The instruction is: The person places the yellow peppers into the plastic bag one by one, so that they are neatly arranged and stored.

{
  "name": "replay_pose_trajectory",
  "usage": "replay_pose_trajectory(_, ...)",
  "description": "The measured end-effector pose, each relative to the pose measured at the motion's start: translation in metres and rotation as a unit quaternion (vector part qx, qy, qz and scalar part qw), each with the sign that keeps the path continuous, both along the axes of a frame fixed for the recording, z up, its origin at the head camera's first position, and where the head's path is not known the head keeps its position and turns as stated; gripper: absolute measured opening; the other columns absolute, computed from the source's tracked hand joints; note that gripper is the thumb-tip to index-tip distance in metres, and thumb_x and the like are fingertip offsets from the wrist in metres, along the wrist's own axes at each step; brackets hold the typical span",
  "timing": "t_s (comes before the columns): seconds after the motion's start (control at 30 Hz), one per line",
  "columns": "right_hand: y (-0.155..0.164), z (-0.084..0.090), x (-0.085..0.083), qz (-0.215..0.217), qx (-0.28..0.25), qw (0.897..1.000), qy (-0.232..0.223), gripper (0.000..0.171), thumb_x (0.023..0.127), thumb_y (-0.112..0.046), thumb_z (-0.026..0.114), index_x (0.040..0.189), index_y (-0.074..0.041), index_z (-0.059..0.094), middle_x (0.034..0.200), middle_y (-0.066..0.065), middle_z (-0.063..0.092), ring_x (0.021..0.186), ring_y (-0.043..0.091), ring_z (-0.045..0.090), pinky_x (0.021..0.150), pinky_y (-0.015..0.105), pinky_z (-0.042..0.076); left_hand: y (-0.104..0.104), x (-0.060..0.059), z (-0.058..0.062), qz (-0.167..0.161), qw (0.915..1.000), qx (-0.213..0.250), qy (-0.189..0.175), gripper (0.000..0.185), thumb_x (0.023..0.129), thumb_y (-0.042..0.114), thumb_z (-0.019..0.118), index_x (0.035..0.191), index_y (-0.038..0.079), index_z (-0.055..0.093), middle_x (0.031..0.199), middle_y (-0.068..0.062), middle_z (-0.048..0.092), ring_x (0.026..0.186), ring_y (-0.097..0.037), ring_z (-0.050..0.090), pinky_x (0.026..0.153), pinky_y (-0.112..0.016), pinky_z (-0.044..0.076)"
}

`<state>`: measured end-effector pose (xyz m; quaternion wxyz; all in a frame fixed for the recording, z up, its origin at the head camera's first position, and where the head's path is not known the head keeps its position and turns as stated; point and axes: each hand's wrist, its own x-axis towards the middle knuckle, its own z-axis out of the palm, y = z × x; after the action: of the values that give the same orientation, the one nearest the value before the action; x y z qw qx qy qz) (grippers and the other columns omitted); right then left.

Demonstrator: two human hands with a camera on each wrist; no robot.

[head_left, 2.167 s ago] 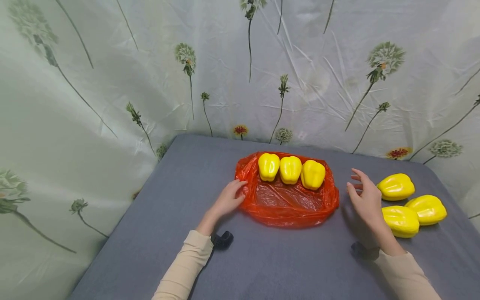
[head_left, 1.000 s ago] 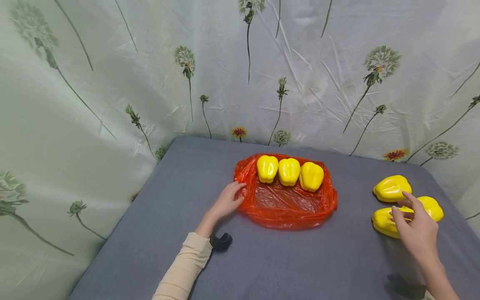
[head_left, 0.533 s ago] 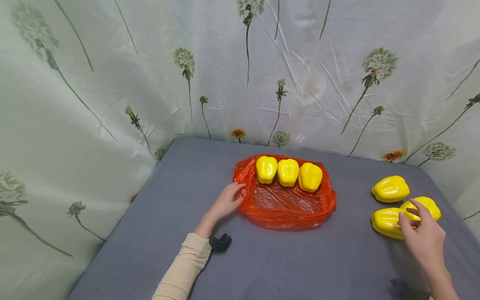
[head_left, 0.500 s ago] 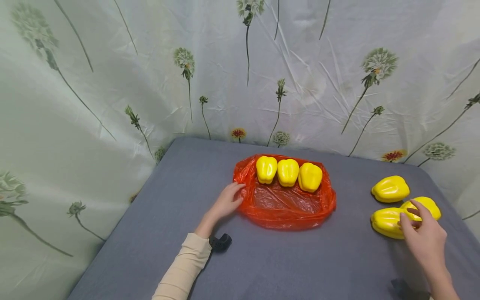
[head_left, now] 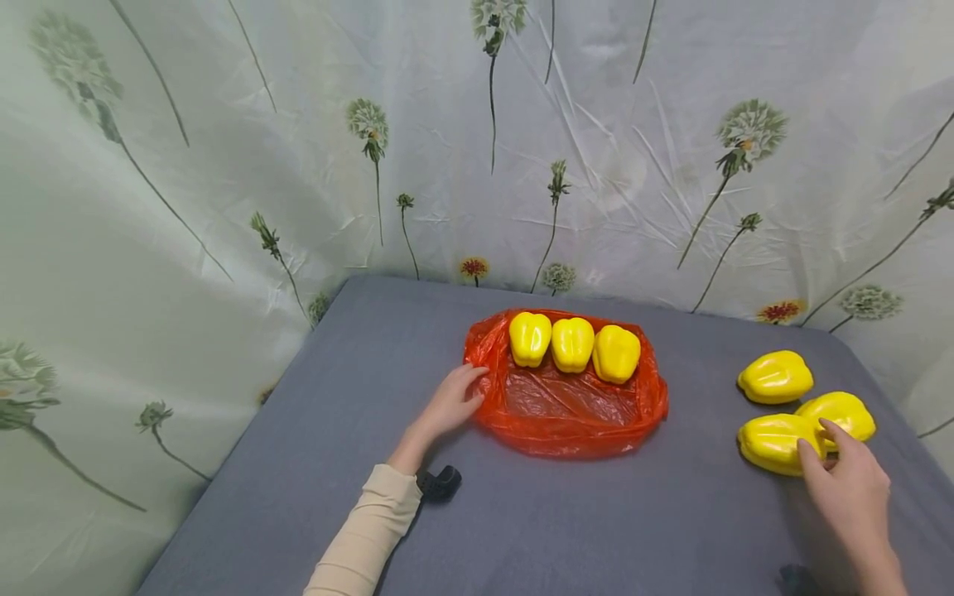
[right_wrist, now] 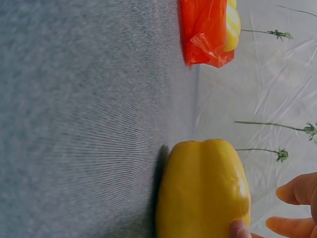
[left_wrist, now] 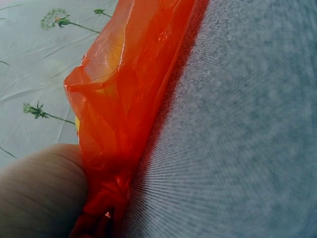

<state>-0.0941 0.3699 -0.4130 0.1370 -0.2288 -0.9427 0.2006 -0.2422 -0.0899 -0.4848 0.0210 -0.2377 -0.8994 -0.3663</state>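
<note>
1. Head view: the grey cloth-covered table (head_left: 566,513) fills the lower part, and behind it hangs a pale green curtain printed with dandelion flowers (head_left: 224,149).
2. The crumpled orange plastic bag (head_left: 570,406) lies open and flat near the middle of the table, toward the far edge.
3. Three glossy yellow bell peppers (head_left: 572,343) sit in a row, side by side, on the far part of the bag.
4. Three more yellow peppers lie on the bare table, well apart from the bag, at the right; the nearest yellow pepper (head_left: 775,441) lies on its side.
5. The right hand (head_left: 850,492) has its fingers spread and a little bent over the near end of this pepper. In the right wrist view a fingertip (right_wrist: 238,230) touches the pepper (right_wrist: 203,191), but the fingers are not closed around it.
6. The left hand (head_left: 450,403) rests at the left edge of the bag. In the left wrist view it (left_wrist: 42,191) presses against the bunched plastic (left_wrist: 124,114); I cannot tell if the fingers pinch it.
</note>
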Motion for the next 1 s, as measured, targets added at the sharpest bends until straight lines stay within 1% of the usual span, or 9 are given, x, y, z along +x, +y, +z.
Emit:
replay_pose_trajectory(0.03,0.0,-0.001,0.001,-0.003,0.001,1.0,-0.006,0.056,0.093,-0.021,0.045,0.137,0.012,0.035,0.115,0.036,0.047,0.081,0.039,0.05,0.066,0.044,0.037,0.0,0.0,0.001,-0.001,1.0,0.0,0.001,0.045,0.087,0.01,0.057,0.13,0.0,0.051,0.137,-0.024,0.048,0.131,-0.04,0.042,0.111,-0.051,0.033)
replay_pose_trajectory(0.2,0.0,-0.004,0.002,-0.013,0.002,1.0,-0.011,0.057,0.092,-0.019,0.048,0.137,0.012,0.033,0.109,0.034,0.045,0.084,0.038,0.044,0.068,0.049,0.036,0.0,0.0,0.001,-0.005,0.9999,0.006,0.006,0.045,0.086,0.009,0.057,0.129,-0.001,0.052,0.136,-0.024,0.049,0.13,-0.039,0.043,0.11,-0.051,0.035)
replay_pose_trajectory(0.3,0.0,-0.005,0.002,-0.018,-0.008,1.0,-0.01,0.059,0.092,-0.017,0.05,0.139,0.011,0.031,0.116,0.035,0.041,0.09,0.041,0.042,0.072,0.053,0.036,0.001,0.0,0.001,-0.006,1.0,0.005,0.003,0.045,0.086,0.01,0.057,0.13,0.0,0.051,0.137,-0.024,0.048,0.131,-0.039,0.042,0.111,-0.051,0.034)
replay_pose_trajectory(0.4,0.002,-0.005,0.0,-0.024,-0.027,0.999,-0.008,0.061,0.092,-0.017,0.051,0.141,0.01,0.028,0.125,0.037,0.036,0.104,0.046,0.038,0.082,0.06,0.033,0.001,0.001,-0.001,-0.007,1.0,0.004,-0.001,0.046,0.087,0.01,0.056,0.131,0.0,0.05,0.138,-0.024,0.047,0.131,-0.039,0.041,0.111,-0.051,0.033)
replay_pose_trajectory(0.53,0.005,-0.007,-0.002,-0.004,-0.035,0.999,-0.017,0.065,0.093,-0.024,0.05,0.141,0.013,0.024,0.128,0.04,0.033,0.116,0.052,0.031,0.092,0.065,0.029,-0.001,0.002,-0.001,-0.003,0.9999,0.011,-0.001,0.046,0.086,0.01,0.057,0.131,0.0,0.05,0.138,-0.023,0.047,0.132,-0.039,0.04,0.111,-0.052,0.033)
replay_pose_trajectory(0.6,0.007,-0.008,-0.003,0.011,-0.036,0.999,-0.031,0.07,0.095,-0.031,0.048,0.141,0.014,0.021,0.128,0.042,0.031,0.117,0.054,0.029,0.094,0.067,0.028,-0.003,0.003,-0.001,0.0,0.9999,0.017,-0.002,0.046,0.086,0.009,0.057,0.13,0.0,0.051,0.138,-0.024,0.048,0.132,-0.04,0.04,0.111,-0.052,0.032)
replay_pose_trajectory(0.73,0.007,-0.01,-0.005,0.02,-0.042,0.998,-0.052,0.074,0.096,-0.04,0.043,0.142,0.012,0.018,0.13,0.043,0.028,0.117,0.055,0.029,0.092,0.068,0.029,-0.004,0.002,0.0,0.0,0.9999,0.016,0.0,0.046,0.086,0.01,0.057,0.131,0.0,0.051,0.139,-0.024,0.047,0.133,-0.04,0.04,0.112,-0.052,0.032)
replay_pose_trajectory(0.87,0.008,-0.013,-0.003,0.023,-0.048,0.997,-0.063,0.076,0.096,-0.044,0.041,0.146,0.005,0.013,0.128,0.043,0.025,0.111,0.053,0.03,0.084,0.065,0.033,-0.003,0.001,-0.001,-0.005,0.9999,0.011,0.004,0.046,0.086,0.011,0.057,0.131,0.0,0.05,0.139,-0.024,0.047,0.133,-0.04,0.04,0.112,-0.052,0.032)
replay_pose_trajectory(1.0,0.009,-0.017,-0.001,0.062,-0.051,0.995,-0.055,0.073,0.097,-0.043,0.039,0.148,0.0,0.009,0.125,0.044,0.025,0.103,0.051,0.036,0.079,0.062,0.039,-0.001,-0.001,-0.003,-0.006,0.9999,0.004,0.008,0.045,0.086,0.01,0.058,0.13,0.0,0.051,0.138,-0.024,0.048,0.132,-0.039,0.041,0.111,-0.051,0.033)
